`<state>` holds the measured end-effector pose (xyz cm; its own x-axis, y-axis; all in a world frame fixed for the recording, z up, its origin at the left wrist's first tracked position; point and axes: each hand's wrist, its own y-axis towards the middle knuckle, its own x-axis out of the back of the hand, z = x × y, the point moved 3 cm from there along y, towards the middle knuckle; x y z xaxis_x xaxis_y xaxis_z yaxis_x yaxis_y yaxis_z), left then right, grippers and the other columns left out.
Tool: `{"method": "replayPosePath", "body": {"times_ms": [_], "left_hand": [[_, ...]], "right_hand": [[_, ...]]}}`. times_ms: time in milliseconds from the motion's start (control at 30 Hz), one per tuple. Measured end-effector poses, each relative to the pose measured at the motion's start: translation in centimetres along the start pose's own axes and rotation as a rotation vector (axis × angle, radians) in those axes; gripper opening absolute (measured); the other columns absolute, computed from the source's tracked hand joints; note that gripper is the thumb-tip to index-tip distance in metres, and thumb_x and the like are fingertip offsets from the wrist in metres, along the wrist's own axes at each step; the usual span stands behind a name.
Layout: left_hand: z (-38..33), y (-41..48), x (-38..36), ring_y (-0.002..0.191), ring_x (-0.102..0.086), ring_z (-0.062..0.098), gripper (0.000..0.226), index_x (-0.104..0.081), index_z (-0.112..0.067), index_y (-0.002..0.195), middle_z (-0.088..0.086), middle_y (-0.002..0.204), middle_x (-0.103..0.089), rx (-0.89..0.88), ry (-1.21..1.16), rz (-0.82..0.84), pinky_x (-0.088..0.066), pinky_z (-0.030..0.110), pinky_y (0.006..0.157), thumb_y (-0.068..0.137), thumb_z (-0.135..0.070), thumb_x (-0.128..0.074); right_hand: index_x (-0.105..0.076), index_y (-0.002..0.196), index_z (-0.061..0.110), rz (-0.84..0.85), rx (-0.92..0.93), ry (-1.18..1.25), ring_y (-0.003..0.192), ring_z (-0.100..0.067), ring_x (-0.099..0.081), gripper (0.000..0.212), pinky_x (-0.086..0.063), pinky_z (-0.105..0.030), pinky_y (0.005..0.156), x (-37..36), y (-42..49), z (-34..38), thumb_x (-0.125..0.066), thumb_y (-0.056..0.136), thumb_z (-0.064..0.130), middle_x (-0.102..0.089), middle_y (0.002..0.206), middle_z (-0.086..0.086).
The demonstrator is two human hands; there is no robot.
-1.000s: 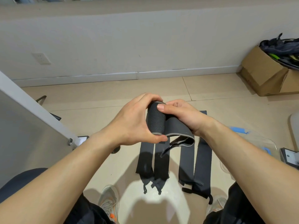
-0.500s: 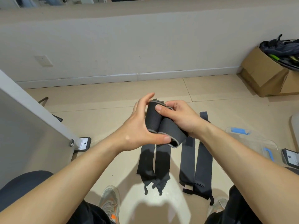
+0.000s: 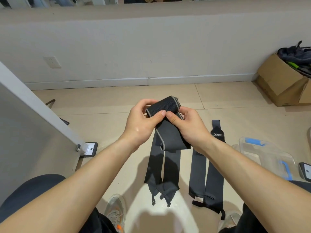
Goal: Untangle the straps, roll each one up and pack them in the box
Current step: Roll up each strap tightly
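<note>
Item: half-rolled strap (image 3: 164, 106), held up left of the clear plastic box (image 3: 272, 153), pinched by left hand (image 3: 141, 121) and right hand (image 3: 188, 126), thumbs on the roll. Flat straps (image 3: 213, 174) lie on the floor left of that box (its contents unclear). Cardboard box (image 3: 276, 81), beyond it, holds dark gear (image 3: 294, 56).

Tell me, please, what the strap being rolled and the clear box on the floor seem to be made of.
The strap: probably woven elastic fabric, matte black, given its ribbed weave. The clear box: likely rigid plastic, glossy, since the floor shows through it.
</note>
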<state>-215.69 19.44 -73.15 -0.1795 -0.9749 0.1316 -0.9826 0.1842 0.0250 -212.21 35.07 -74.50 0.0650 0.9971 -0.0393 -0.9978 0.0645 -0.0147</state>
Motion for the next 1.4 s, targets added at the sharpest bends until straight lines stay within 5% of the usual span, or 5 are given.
{"method": "replayPosePath", "body": {"times_ms": [333, 567, 867, 1133, 1400], "left_hand": [[-1.1, -0.1, -0.4, 0.096, -0.066, 0.009, 0.038, -0.065, -0.032, 0.103, -0.009, 0.103, -0.069, -0.208, 0.299, 0.118, -0.056, 0.033, 0.085, 0.077, -0.010, -0.081], [0.7, -1.4, -1.5, 0.089, -0.072, 0.024, 0.044, -0.057, -0.009, 0.127, 0.015, 0.107, -0.073, 0.320, -0.321, 0.087, -0.059, 0.035, 0.075, 0.087, 0.004, -0.070], [2.1, -0.5, -1.9, 0.100, -0.075, 0.026, 0.105, -0.055, -0.012, 0.132, 0.010, 0.118, -0.074, 0.444, -0.143, 0.040, -0.060, 0.050, 0.091, 0.055, -0.082, -0.070], [2.0, -0.5, -1.2, 0.094, -0.071, 0.018, 0.026, -0.060, -0.017, 0.108, 0.001, 0.101, -0.072, 0.290, -0.174, 0.029, -0.059, 0.040, 0.088, 0.092, -0.033, -0.074], [1.3, -0.5, -1.3, 0.080, -0.066, 0.012, 0.032, -0.053, -0.018, 0.117, -0.003, 0.091, -0.066, 0.138, -0.056, 0.046, -0.058, 0.034, 0.072, 0.093, -0.021, -0.074]], "right_hand": [[-0.074, 0.104, 0.010, -0.006, -0.129, 0.117, 0.089, -0.023, -0.073, 0.041, -0.059, -0.037, 0.079, 0.1, 0.3, 0.3, -0.057, 0.098, 0.047, -0.077, 0.096, -0.010], [-0.060, 0.118, 0.015, -0.072, -0.075, -0.054, 0.107, -0.022, -0.071, 0.036, -0.055, -0.048, 0.100, -0.3, 0.1, -0.2, -0.055, 0.102, 0.048, -0.074, 0.111, -0.006], [-0.042, 0.122, 0.014, -0.002, -0.013, -0.563, 0.108, -0.020, -0.059, 0.041, -0.048, -0.032, 0.089, -0.5, -0.7, -0.2, -0.033, 0.107, 0.051, -0.064, 0.112, 0.001], [-0.039, 0.140, 0.019, 0.125, -0.120, -0.744, 0.110, -0.023, -0.062, 0.057, -0.047, -0.039, 0.089, -0.3, -1.5, 0.0, -0.024, 0.104, 0.061, -0.067, 0.118, -0.005], [-0.058, 0.115, 0.024, 0.062, -0.210, -0.314, 0.064, -0.015, -0.061, 0.060, -0.044, -0.025, 0.049, 0.0, -0.2, -0.3, -0.030, 0.098, 0.074, -0.066, 0.086, -0.006]]}}
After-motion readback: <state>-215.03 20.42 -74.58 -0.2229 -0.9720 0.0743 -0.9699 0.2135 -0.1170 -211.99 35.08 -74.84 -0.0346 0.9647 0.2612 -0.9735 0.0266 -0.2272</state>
